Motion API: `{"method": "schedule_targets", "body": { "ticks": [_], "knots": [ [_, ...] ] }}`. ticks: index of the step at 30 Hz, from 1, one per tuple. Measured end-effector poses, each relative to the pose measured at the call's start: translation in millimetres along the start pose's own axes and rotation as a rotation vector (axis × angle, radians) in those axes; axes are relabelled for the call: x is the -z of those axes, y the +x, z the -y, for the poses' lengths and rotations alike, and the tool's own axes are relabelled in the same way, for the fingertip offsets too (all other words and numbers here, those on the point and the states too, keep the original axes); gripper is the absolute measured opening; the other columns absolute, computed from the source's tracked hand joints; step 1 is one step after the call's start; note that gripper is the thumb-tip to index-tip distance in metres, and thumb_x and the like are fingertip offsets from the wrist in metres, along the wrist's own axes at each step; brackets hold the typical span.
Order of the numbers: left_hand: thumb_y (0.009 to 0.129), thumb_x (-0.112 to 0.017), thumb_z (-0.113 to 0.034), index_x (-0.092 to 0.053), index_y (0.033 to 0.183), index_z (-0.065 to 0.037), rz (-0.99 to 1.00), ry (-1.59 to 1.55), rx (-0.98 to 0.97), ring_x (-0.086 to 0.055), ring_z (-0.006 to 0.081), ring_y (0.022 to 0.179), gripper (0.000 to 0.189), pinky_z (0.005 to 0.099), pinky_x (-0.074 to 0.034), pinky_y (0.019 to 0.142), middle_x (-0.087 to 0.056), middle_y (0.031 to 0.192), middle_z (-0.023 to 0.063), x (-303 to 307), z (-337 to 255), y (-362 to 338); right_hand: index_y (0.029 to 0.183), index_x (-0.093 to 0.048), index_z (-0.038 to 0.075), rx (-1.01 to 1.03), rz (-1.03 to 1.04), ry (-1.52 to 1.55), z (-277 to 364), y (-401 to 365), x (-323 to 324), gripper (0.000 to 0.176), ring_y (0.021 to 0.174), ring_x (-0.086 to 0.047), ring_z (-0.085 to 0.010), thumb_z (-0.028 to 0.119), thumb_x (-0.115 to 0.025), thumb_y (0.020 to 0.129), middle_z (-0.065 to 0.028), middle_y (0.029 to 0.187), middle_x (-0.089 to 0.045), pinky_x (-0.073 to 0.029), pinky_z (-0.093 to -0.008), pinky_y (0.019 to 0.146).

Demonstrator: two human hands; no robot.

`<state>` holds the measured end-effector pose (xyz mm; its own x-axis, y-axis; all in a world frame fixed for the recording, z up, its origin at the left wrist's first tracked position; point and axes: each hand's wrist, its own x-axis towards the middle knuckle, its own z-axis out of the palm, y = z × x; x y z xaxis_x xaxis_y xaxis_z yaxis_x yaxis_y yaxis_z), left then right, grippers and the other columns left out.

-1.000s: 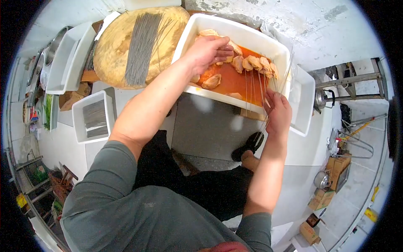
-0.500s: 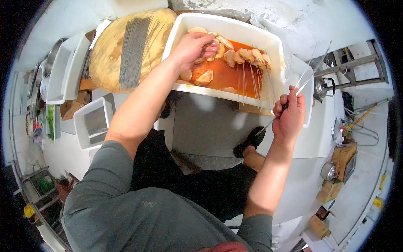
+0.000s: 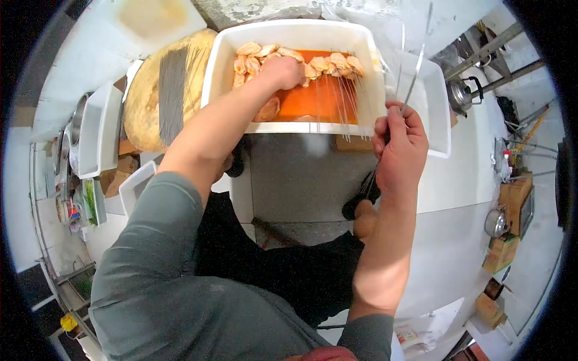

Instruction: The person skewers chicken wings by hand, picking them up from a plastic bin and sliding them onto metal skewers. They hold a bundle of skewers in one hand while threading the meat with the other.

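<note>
Reaching into white tub (image 3: 289, 127), your left hand (image 3: 282, 71) is closed on chicken pieces (image 3: 328, 63) in orange marinade. Your right hand (image 3: 400, 150) grips metal skewers (image 3: 414, 72), tips up, just right of tub. Spare skewer bundle (image 3: 171, 90) lies on round board (image 3: 139, 105).

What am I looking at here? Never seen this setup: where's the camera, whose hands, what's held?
There is no machine here. A person works with bare hands, and one fisheye camera worn on their head looks down at them, which is why the picture curves at the edges. The left hand reaches into a white tub of meat pieces lying in orange sauce; whether it grips one cannot be told. The right hand is closed around a few thin metal skewers, held by the tub's near right corner. Other skewers lie in the tub. To the left of it, a round wooden block carries a bundle of skewers.
</note>
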<state>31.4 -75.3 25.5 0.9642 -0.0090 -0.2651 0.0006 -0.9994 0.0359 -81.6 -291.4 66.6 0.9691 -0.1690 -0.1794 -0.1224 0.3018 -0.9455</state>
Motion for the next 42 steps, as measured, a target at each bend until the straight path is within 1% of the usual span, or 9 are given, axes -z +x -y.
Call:
{"method": "schedule_targets", "body": {
  "ticks": [7,13,16,22,23,26,30,34,42],
  "knots": [
    [0.092,-0.04,-0.05,-0.055,0.127,-0.011,0.151,0.157,-0.003,-0.044,0.034,0.126,0.055,0.0523,-0.019,0.11,-0.054,0.128,0.017,-88,17,106,0.098,-0.06,0.004,-0.013,0.048,0.002,3,-2,9,0.014,0.051,-0.046,-0.0056,0.017,-0.057,0.093,-0.0012,0.064,-0.056,-0.035,-0.0191,0.045],
    [0.081,-0.062,-0.043,-0.055,0.129,-0.016,0.149,0.129,0.174,-0.028,0.0377,0.134,0.055,0.0571,-0.023,0.106,-0.036,0.144,0.0125,-80,-3,85,0.097,-0.06,0.004,0.0,0.055,0.011,6,-2,11,0.015,0.052,-0.046,-0.0046,0.018,-0.057,0.093,0.0001,0.064,-0.056,-0.035,-0.0189,0.045],
    [0.081,-0.062,-0.039,-0.057,0.125,-0.014,0.042,0.089,0.105,-0.028,0.0372,0.134,0.05,0.0579,-0.022,0.105,-0.044,0.138,0.0123,-84,8,77,0.097,-0.06,0.004,-0.002,0.048,0.063,5,-5,9,0.015,0.052,-0.046,-0.0043,0.018,-0.057,0.093,0.0005,0.065,-0.055,-0.035,-0.0189,0.045],
    [0.084,-0.06,-0.034,-0.061,0.11,-0.005,0.11,0.2,-0.117,-0.059,0.0299,0.106,0.039,0.0443,-0.045,0.088,-0.065,0.105,0.0154,-79,37,61,0.094,-0.061,0.004,0.002,0.057,0.02,0,-6,2,0.014,0.052,-0.045,-0.0041,0.017,-0.057,0.093,0.0009,0.065,-0.055,-0.035,-0.0188,0.046],
    [0.082,-0.064,-0.027,-0.061,0.107,-0.002,-0.008,0.077,-0.117,-0.065,0.0306,0.092,0.035,0.0396,-0.05,0.079,-0.066,0.097,0.0172,-79,40,53,0.093,-0.061,0.003,0.023,0.05,-0.003,-2,-4,0,0.015,0.052,-0.045,-0.0042,0.018,-0.057,0.093,0.0012,0.064,-0.054,-0.035,-0.0194,0.046],
    [0.078,-0.069,-0.022,-0.06,0.105,0.0,-0.209,-0.434,0.063,-0.065,0.0284,0.092,0.036,0.0377,-0.05,0.077,-0.067,0.092,0.0176,-70,55,31,0.089,-0.063,0.002,0.049,0.018,-0.101,-8,-3,2,0.018,0.051,-0.046,-0.0046,0.019,-0.058,0.092,0.0019,0.062,-0.053,-0.035,-0.0218,0.046],
    [0.083,-0.068,-0.018,-0.06,0.097,0.002,-0.012,-1.357,0.273,-0.062,0.0166,0.075,0.026,0.0293,-0.05,0.062,-0.064,0.08,0.0069,-73,109,26,0.087,-0.064,0.0,-0.014,0.078,-0.232,-23,0,-11,0.021,0.051,-0.046,-0.0057,0.019,-0.058,0.091,0.001,0.059,-0.053,-0.036,-0.0249,0.046],
    [0.09,-0.062,-0.015,-0.056,0.1,-0.001,-0.084,-1.85,0.345,-0.059,0.0171,0.071,0.019,0.0277,-0.056,0.065,-0.06,0.089,0.0079,-21,101,-25,0.087,-0.064,-0.001,-0.048,0.224,-0.322,-43,-5,-31,0.02,0.05,-0.049,-0.007,0.018,-0.057,0.091,-0.0012,0.061,-0.056,-0.039,-0.0246,0.046],
    [0.092,-0.058,-0.015,-0.054,0.105,0.003,-0.146,-2.166,0.255,-0.063,0.0206,0.077,0.023,0.0265,-0.059,0.066,-0.059,0.09,0.0117,-23,104,-42,0.1,-0.058,0.0,-0.185,0.364,-0.39,-60,-24,-59,0.016,0.049,-0.053,-0.0091,0.012,-0.053,0.091,-0.0038,0.067,-0.061,-0.042,-0.0248,0.046]
  ]
}}
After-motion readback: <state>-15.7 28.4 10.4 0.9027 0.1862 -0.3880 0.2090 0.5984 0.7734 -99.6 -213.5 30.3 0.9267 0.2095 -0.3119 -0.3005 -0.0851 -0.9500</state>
